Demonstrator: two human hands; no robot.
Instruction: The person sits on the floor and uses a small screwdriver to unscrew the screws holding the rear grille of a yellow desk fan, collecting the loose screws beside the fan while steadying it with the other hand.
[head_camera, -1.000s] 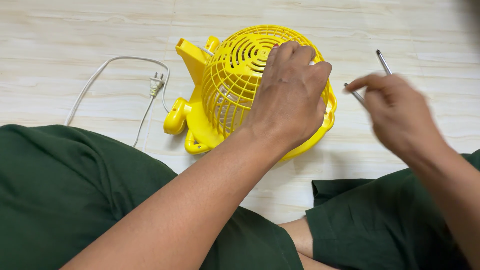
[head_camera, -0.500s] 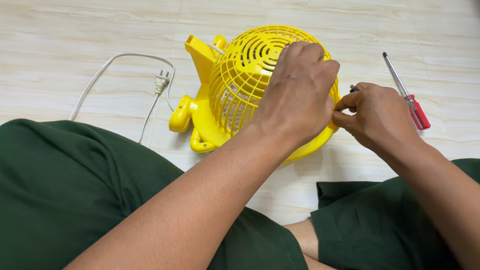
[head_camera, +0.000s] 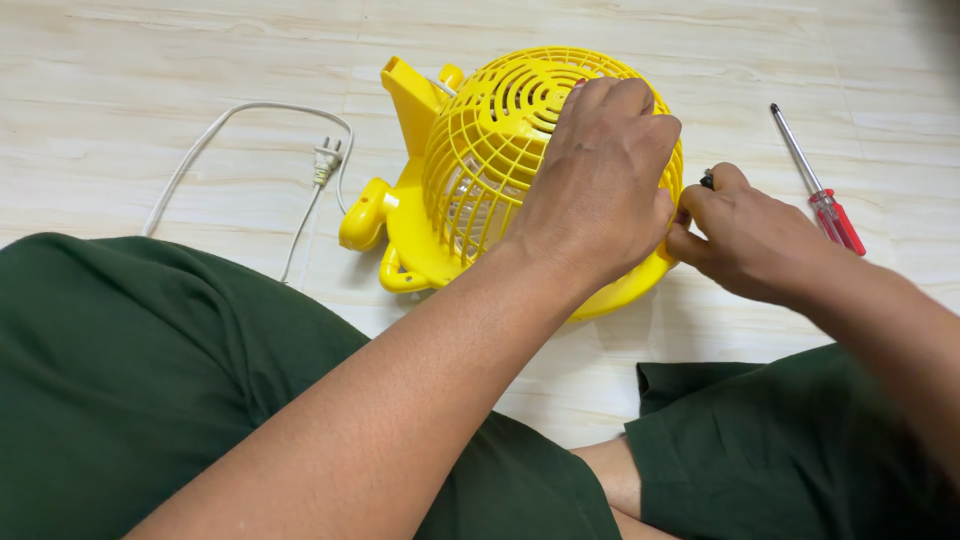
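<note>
Screwdriver (head_camera: 818, 186) now lying aside, right hand (head_camera: 745, 235) fingers pinching fan (head_camera: 500, 160) rim, left hand (head_camera: 600, 180) gripping grille.

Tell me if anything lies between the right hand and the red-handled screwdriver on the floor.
Nothing visible does. The right hand pinches at the rim of the yellow fan, which the left hand steadies. The screwdriver lies just beyond it on bare floor.

Head cam, looks down, close.

Left hand (head_camera: 600, 180) pressing yellow fan (head_camera: 470, 170), right hand (head_camera: 745, 235) pinching its rim, screwdriver (head_camera: 820, 195) beside
</note>
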